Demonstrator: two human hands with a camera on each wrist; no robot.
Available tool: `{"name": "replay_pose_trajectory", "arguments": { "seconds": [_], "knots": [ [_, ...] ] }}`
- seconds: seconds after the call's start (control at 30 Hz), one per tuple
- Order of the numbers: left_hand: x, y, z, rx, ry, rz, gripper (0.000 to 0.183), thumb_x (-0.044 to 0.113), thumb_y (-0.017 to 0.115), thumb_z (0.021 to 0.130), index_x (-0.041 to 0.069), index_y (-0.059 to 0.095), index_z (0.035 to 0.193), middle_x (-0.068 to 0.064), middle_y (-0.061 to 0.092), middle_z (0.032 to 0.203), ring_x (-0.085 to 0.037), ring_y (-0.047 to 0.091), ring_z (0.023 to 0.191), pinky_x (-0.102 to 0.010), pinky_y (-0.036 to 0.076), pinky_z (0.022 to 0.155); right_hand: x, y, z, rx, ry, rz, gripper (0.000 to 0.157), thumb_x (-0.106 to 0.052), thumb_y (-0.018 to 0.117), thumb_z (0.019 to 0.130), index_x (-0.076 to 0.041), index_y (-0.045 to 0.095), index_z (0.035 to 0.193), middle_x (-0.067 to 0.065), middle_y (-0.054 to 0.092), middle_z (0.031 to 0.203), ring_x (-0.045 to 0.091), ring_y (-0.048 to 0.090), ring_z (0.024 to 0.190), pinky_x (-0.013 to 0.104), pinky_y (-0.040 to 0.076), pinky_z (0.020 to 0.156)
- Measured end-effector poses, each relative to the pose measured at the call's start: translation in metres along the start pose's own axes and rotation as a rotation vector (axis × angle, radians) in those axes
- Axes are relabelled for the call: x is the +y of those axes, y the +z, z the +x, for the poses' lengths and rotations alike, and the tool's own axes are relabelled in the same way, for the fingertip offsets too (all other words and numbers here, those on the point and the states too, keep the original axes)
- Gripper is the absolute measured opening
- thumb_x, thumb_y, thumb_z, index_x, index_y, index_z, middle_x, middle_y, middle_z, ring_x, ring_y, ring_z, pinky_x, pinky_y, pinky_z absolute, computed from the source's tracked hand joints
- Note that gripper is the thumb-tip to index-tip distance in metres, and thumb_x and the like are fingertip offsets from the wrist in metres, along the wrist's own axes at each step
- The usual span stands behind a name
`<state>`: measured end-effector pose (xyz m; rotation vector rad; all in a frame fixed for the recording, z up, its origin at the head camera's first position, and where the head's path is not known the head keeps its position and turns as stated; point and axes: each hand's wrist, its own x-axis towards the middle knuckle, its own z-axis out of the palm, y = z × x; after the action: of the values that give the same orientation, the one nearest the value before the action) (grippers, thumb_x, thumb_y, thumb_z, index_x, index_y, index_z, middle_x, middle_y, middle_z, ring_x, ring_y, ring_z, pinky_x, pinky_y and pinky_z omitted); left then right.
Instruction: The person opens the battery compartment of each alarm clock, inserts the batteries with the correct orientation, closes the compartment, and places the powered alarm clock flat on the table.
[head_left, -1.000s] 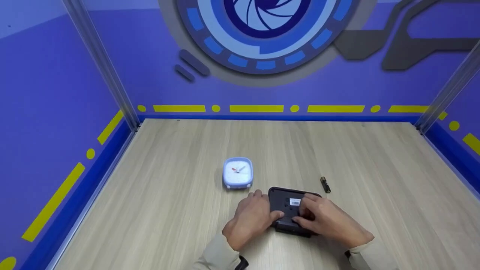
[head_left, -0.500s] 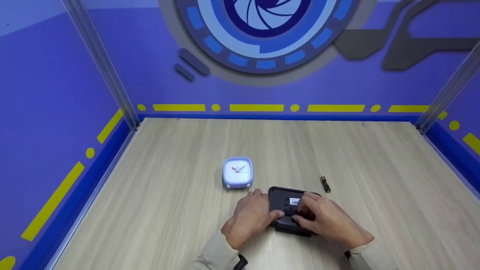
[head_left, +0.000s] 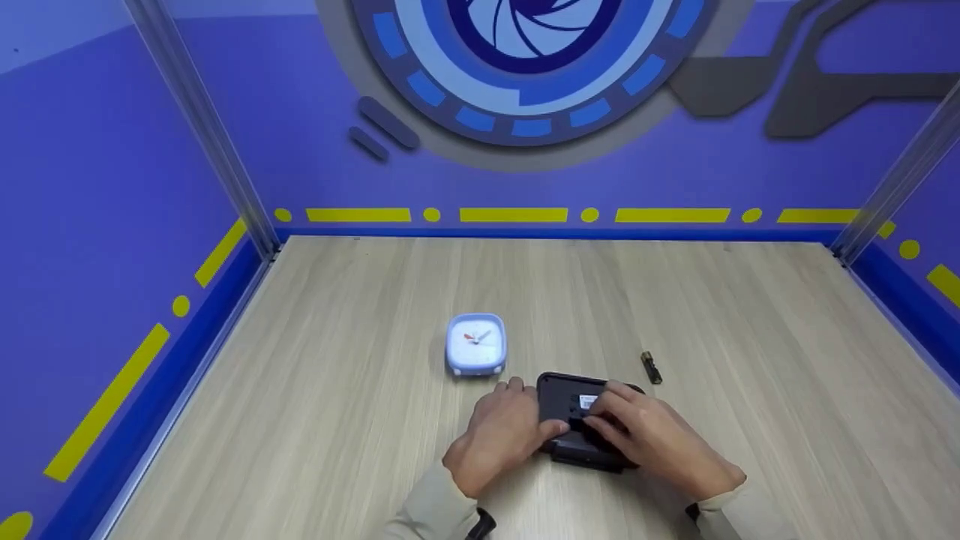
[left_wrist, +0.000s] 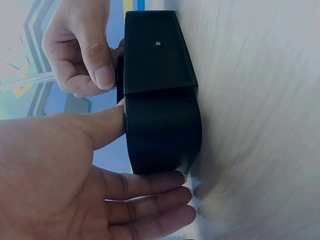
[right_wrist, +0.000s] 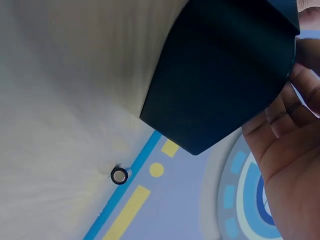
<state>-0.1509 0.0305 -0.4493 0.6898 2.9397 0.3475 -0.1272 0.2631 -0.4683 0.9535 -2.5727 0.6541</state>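
A black boxy device (head_left: 556,397) lies back side up on the table, with a white barcode label (head_left: 587,401) on it. My left hand (head_left: 501,435) holds its left side, thumb over the back and fingers along the side wall. In the left wrist view the thumb rests on the back edge and the fingertips reach down near the tabletop. My right hand (head_left: 649,435) is over the device's right half, with thumb and fingers pinching a thin black piece (left_wrist: 120,82) at the back. The right hand covers much of that area.
A light blue alarm clock (head_left: 476,345) stands upright behind the left hand. One small battery (head_left: 651,367) lies on the wooden table (head_left: 337,337) behind the right hand. Blue-purple panels (head_left: 525,180) wall the table's back and sides.
The right thumb and fingers have shifted slightly away from the device's near edge, toward the label. The left hand, the device, the alarm clock and the battery have stayed in place.
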Motion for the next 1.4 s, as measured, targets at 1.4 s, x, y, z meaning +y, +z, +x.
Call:
{"name": "replay_pose_trajectory", "arguments": {
  "seconds": [1.4],
  "knots": [
    [-0.001,0.002,0.001,0.035,0.024,-0.010,0.062,0.058,0.071,0.097,-0.001,0.074,0.114,-0.008,0.061,0.094,-0.020,0.058,0.084,-0.038,0.053,0.072,-0.014,-0.017,0.004,-0.030,0.094,0.046,0.024,-0.007,0.086,0.088,-0.018,0.064,0.089,-0.014,0.056,0.090,0.000,0.054,0.072,0.025,0.049,0.059]
  ]
}}
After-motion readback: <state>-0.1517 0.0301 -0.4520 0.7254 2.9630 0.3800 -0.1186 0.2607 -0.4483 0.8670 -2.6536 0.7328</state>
